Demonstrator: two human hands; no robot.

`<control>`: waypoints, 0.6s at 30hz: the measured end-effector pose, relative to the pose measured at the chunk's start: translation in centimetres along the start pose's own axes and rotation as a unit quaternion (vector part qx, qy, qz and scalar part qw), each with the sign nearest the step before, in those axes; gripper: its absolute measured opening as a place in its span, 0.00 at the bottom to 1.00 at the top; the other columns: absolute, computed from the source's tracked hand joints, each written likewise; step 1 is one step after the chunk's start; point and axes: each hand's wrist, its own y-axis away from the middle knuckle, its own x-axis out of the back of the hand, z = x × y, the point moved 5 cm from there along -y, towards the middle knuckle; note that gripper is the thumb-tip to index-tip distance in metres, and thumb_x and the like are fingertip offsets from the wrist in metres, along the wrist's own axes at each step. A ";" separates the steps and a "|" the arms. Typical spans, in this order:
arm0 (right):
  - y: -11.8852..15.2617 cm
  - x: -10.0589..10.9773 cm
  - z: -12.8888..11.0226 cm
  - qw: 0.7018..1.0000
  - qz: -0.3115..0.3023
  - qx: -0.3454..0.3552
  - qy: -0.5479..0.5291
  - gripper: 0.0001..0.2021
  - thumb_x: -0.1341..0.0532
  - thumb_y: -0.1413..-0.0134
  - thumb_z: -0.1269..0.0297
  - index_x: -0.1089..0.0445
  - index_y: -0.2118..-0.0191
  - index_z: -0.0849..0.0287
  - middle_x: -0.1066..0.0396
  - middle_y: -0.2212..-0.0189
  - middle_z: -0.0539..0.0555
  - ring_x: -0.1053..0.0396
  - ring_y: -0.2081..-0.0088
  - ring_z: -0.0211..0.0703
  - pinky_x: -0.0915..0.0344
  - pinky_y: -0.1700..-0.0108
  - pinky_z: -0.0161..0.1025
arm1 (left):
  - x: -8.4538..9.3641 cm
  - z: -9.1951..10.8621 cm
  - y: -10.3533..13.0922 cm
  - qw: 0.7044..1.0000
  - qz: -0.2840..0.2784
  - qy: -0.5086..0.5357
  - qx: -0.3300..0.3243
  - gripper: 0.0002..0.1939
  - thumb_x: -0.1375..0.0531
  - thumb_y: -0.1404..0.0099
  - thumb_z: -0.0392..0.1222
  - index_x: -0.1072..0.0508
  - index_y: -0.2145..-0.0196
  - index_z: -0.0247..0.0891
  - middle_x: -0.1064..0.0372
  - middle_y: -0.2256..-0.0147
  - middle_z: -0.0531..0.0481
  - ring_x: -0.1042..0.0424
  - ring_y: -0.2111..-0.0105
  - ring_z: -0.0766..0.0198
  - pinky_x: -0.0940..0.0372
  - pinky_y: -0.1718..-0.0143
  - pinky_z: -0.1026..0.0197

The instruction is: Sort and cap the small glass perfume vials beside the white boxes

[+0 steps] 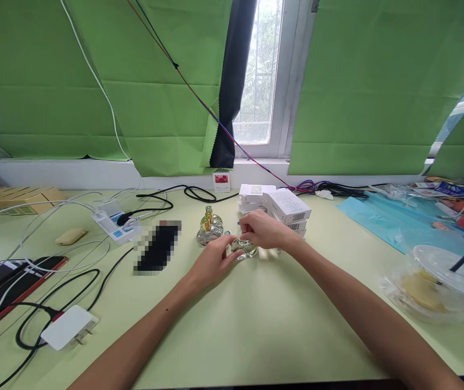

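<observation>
A round clear glass bottle (246,248) stands on the pale green table between my hands. My left hand (215,253) grips its left side, thumb in front. Over the bottle's top, my right hand (262,230) has its fingers closed together; the neck and whatever they pinch are hidden behind them. Just left of my left hand, several similar glass bottles (209,234) with gold-coloured tops stand close together. Behind my right hand are stacked small white boxes (287,206) with printed labels.
A power strip (113,223), a white charger (69,327) and tangled cables lie on the left. Brown cartons (16,200) sit at the back left. A lidded plastic cup (438,279) in a bag and a blue plastic sheet (378,219) occupy the right.
</observation>
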 end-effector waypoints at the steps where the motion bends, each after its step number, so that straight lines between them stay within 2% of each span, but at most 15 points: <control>1: 0.0 0.0 0.1 1.000 -0.001 0.001 -0.011 0.17 0.37 0.45 0.76 0.44 0.78 0.58 0.41 0.80 0.45 0.45 0.72 0.34 0.51 0.69 0.34 | 0.0 0.0 0.0 1.000 0.000 0.000 0.001 0.20 0.43 0.31 0.56 0.28 0.51 0.40 0.28 0.67 0.52 0.35 0.76 0.65 0.38 0.69 0.60; 9: -0.5 -0.1 1.2 0.998 -0.005 0.016 -0.066 0.14 0.34 0.46 0.72 0.38 0.77 0.59 0.39 0.81 0.44 0.44 0.76 0.33 0.49 0.71 0.33 | 0.2 0.4 0.1 1.000 0.006 0.005 0.005 0.19 0.42 0.31 0.55 0.28 0.52 0.39 0.29 0.69 0.53 0.35 0.76 0.65 0.39 0.69 0.60; 18: -0.1 -0.1 0.2 1.000 0.002 0.020 -0.009 0.16 0.38 0.45 0.77 0.43 0.78 0.58 0.40 0.80 0.46 0.44 0.72 0.35 0.50 0.68 0.34 | 0.0 0.0 0.0 1.000 -0.001 0.006 0.004 0.19 0.43 0.30 0.54 0.29 0.51 0.38 0.29 0.68 0.52 0.35 0.76 0.65 0.39 0.70 0.61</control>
